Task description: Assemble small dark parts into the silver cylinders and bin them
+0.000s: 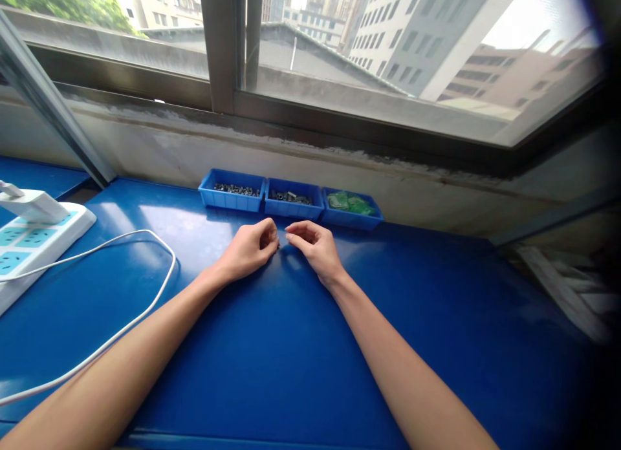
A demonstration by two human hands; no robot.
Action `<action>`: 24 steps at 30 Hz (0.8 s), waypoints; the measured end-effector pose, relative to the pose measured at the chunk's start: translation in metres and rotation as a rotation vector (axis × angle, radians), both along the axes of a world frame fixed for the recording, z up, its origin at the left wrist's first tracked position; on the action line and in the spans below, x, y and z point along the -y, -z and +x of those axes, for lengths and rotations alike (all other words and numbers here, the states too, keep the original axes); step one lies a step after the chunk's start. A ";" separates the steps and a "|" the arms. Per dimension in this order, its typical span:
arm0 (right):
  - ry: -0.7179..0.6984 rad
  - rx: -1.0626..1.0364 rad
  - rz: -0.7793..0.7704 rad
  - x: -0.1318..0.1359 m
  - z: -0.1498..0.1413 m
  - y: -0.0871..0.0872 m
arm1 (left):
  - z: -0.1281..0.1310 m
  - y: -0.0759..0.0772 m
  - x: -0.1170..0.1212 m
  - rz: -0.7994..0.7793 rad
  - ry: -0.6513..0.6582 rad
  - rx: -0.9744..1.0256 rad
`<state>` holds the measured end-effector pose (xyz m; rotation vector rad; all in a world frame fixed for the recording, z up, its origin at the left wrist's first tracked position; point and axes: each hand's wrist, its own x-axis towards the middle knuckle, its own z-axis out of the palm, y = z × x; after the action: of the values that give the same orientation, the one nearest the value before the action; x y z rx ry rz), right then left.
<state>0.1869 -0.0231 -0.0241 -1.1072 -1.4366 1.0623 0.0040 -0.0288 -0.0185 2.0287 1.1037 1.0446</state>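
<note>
Two bare hands, three blue bins in a row, one white power strip and one white adapter are in view. The left bin (233, 200) holds a heap of small metal parts (237, 190), too many and too small to count. The middle bin (294, 210) holds more small dark and grey parts, also uncountable, and the right bin (352, 220) holds green pieces (349, 202) whose number cannot be told.

All of this stands on a glossy blue table (291, 346). The power strip (58, 240) lies at the left edge with the adapter (36, 207) plugged into it, and a white cable (173, 259) loops out over the tabletop, passing close by the left forearm. The bins form a low barrier just beyond the hands, in front of the wall (160, 143). Above the wall runs a dark window frame (223, 49), with buildings outside, and a slanting metal strut (53, 94) comes down at the left.

The left hand (252, 246) is curled, thumb and forefinger drawn together; what seems a tiny dark piece (279, 246) shows at its fingertips, but a firm grip on it cannot be told. The right hand (315, 246) faces it across a narrow gap, thumb and fingertips close together; whether it holds anything cannot be told. The piece lies between the two hands, nearer the left, on the near side of the middle bin.
</note>
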 end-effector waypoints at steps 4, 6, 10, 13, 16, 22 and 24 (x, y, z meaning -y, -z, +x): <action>-0.001 0.009 0.011 0.000 0.000 0.001 | 0.000 -0.002 0.000 -0.005 -0.005 -0.008; -0.006 0.028 0.014 0.001 -0.001 0.002 | 0.000 -0.002 0.000 -0.005 -0.005 -0.011; 0.164 0.175 0.135 0.000 -0.002 -0.003 | 0.001 -0.001 0.000 0.001 -0.006 -0.018; 0.380 0.494 0.436 -0.001 -0.001 -0.011 | 0.001 -0.001 0.000 0.006 -0.001 -0.022; 0.353 0.837 0.602 -0.004 0.002 -0.012 | 0.001 0.000 0.000 0.017 0.001 -0.019; 0.265 1.053 0.599 -0.007 0.005 -0.004 | 0.001 0.000 0.000 0.015 -0.010 -0.032; 0.283 1.069 0.597 -0.007 0.004 -0.005 | 0.001 0.000 0.000 0.013 -0.008 -0.034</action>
<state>0.1912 -0.0157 -0.0187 -1.4110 -2.1072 -0.2806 0.0052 -0.0285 -0.0182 2.0609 1.1254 1.0274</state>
